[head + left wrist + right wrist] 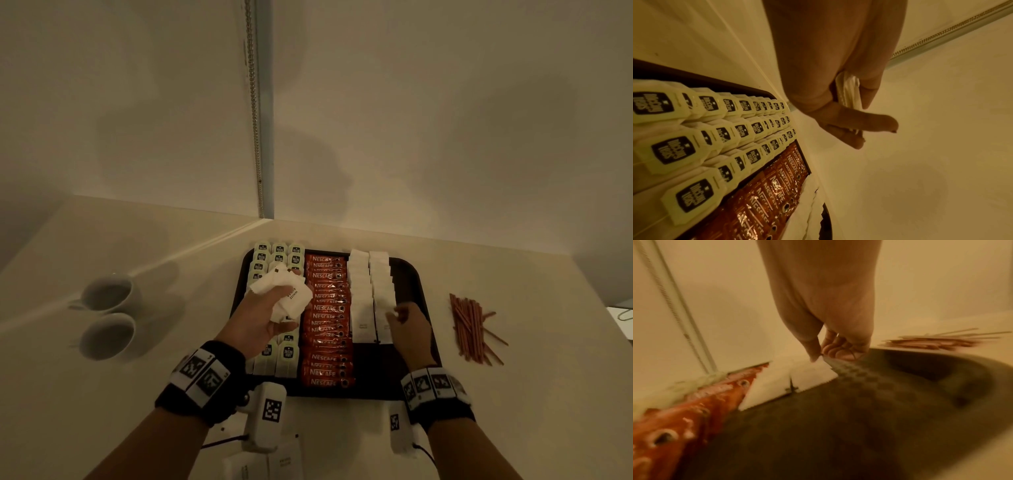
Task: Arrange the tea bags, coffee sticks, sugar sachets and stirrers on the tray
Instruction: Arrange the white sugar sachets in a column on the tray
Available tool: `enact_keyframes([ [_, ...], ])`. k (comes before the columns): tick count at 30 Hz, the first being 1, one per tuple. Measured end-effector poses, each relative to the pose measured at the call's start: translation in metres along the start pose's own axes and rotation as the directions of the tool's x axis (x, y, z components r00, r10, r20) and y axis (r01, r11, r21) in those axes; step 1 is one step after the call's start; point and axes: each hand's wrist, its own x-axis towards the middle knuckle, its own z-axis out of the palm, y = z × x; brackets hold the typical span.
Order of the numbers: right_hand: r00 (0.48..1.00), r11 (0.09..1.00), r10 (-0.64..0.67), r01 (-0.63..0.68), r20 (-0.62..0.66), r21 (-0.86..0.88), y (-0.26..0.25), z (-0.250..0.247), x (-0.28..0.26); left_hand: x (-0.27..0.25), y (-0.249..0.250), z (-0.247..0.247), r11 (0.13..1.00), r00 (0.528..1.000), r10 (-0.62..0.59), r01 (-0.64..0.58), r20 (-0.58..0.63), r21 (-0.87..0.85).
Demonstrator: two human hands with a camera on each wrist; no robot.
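Note:
A dark tray (373, 370) holds columns of tea bags (279, 253) on its left, red coffee sticks (327, 308) in the middle and two columns of white sugar sachets (370, 284) to their right. Above the tea bags, my left hand (284, 301) grips a bunch of sugar sachets (291, 294), whose edges (849, 91) show between the fingers. My right hand (399, 313) is at the near end of the right sachet column, thumb and fingers pinching the corner of a sachet (813, 373). The stirrers (471, 325) lie in a loose heap on the table, right of the tray.
Two white cups (109, 294) stand on the table left of the tray. A few loose sachets (270, 462) lie near the table's front edge under my wrists. The wall runs close behind the tray. The tray's right strip (879, 418) is bare.

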Motion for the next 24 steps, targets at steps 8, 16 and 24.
enact_keyframes([
  [8,0.784,0.862,-0.451,0.258,0.427,0.436,-0.126,-0.002,-0.046,-0.003,0.002,0.012,0.985,0.99,0.122,-0.112,-0.067,0.131],
  [16,0.824,0.781,-0.331,-0.033,0.459,0.623,-0.13,0.003,-0.058,-0.011,0.007,0.004,0.963,0.968,0.247,-0.239,-0.053,0.126],
  [24,0.816,0.747,-0.304,-0.117,0.492,0.655,-0.125,0.004,-0.072,-0.012,0.009,0.005,0.904,0.925,0.365,-0.327,-0.102,0.275],
])
